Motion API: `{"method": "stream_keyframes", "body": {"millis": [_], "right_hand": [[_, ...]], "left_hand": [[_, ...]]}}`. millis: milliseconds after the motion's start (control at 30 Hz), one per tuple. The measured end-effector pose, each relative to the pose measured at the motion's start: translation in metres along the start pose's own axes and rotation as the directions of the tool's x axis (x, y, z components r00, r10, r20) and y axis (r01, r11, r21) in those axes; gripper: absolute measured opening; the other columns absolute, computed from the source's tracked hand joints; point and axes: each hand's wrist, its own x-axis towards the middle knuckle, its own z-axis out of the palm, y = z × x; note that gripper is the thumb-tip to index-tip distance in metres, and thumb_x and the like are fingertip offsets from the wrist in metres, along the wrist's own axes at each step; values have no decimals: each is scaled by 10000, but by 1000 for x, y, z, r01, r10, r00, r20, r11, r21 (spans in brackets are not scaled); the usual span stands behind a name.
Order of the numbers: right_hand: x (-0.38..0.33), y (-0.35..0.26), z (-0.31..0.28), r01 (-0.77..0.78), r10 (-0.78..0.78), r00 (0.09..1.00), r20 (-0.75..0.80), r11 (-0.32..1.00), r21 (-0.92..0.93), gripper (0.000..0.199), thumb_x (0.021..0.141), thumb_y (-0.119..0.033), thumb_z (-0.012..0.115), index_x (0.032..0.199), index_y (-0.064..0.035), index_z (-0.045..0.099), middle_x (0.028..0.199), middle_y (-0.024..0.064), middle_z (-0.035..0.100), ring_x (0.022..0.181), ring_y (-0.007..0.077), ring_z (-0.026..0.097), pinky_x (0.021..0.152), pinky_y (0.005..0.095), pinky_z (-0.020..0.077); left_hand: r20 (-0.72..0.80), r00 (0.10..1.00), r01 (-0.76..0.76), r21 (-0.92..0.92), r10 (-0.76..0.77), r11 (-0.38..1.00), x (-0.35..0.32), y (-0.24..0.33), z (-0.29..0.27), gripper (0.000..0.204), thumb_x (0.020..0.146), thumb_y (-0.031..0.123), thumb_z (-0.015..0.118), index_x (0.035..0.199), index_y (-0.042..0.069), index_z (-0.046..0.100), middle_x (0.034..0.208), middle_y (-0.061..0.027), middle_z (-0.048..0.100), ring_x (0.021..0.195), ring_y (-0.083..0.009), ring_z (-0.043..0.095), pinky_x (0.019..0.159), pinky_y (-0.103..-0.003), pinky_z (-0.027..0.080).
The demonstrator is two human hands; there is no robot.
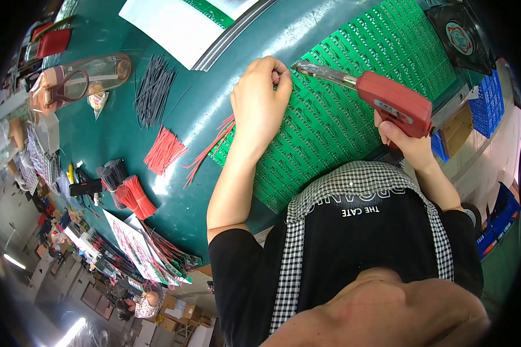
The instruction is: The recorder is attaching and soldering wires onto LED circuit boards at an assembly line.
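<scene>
My right hand (412, 146) grips a red soldering gun (395, 104) from below, its metal barrel aimed left. The gun's tip is at the upper left edge of a large green circuit board panel (324, 127) covered in rows of small boards. Just left of that tip, my left hand (260, 95) is closed in a pinch over the panel's edge. What its fingertips hold is too small to make out. A few red wires (214, 141) stick out from beneath my left wrist onto the green table.
Left of the panel lie piles of black wires (154, 92) and red wires (164, 151), plus bundled red wires (135, 196). A clear bottle (98, 75) lies farther left. White sheets (173, 29) are at the back, a black fan (462, 37) and blue crate (488, 104) at right.
</scene>
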Motion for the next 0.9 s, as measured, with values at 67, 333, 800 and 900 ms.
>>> {"method": "stream_keyframes", "body": {"millis": [67, 333, 800, 900], "right_hand": [[0, 2, -1, 0, 0, 1000, -6, 1000, -12, 298, 748, -81, 685, 1011, -9, 567, 787, 20, 582, 576, 56, 498, 509, 202, 413], [-2, -6, 3, 144, -136, 989, 52, 966, -216, 393, 730, -48, 697, 1092, -5, 550, 927, 60, 624, 792, 97, 580, 712, 232, 467], [-7, -1, 1, -10, 11, 1000, 10, 999, -31, 326, 752, -13, 649, 1069, -31, 573, 898, 21, 632, 713, 59, 553, 606, 196, 450], [-8, 0, -3, 120, -120, 993, 14, 991, -64, 309, 811, -34, 565, 1116, -8, 526, 955, 67, 599, 603, 57, 492, 525, 198, 407]], "left_hand": [[4, 1000, -4, 1, 4, 1000, 1, 0, 0, 95, 735, 96, 580, 782, 13, 587, 707, -99, 563, 621, -191, 546, 600, -303, 436], [10, 1000, -15, 12, 15, 1000, 2, 0, -1, 91, 729, 88, 578, 774, 9, 585, 700, -95, 558, 614, -187, 538, 596, -301, 434], [15, 1000, -19, 82, 18, 996, -1, -4, -6, 106, 735, 118, 580, 794, 31, 590, 758, -97, 586, 679, -227, 578, 637, -323, 452], [0, 991, -130, 114, 131, 985, -5, -9, -9, 98, 756, 128, 584, 792, 38, 579, 773, -101, 567, 723, -271, 569, 642, -356, 445]]}}
